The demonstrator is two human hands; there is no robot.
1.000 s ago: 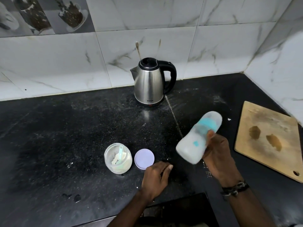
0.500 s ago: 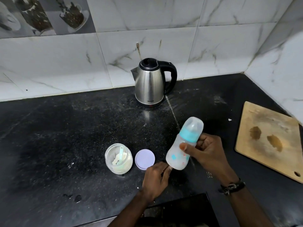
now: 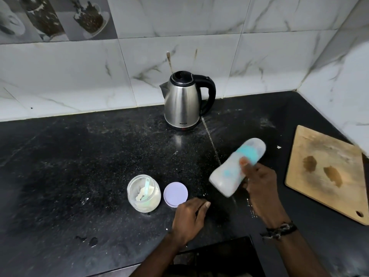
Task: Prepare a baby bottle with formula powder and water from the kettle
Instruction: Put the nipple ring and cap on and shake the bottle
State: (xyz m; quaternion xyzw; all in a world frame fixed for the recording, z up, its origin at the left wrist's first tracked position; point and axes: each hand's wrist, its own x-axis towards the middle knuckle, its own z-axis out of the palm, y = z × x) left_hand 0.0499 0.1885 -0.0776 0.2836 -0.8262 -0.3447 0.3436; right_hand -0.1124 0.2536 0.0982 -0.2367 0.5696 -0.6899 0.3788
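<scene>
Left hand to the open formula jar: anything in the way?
Only the purple lid, lying flat between the left hand and the formula jar. It is low, so reaching over it looks feasible. The right hand holds the baby bottle off to the side.

Bottle tilt: your right hand [image 3: 259,184] has swung the baby bottle [image 3: 237,166] from near-upright half a second ago back to a steep slant, cap up-right.
Bottle position: higher and further right than then.
Sharpness: bottle now motion-blurred.
</scene>
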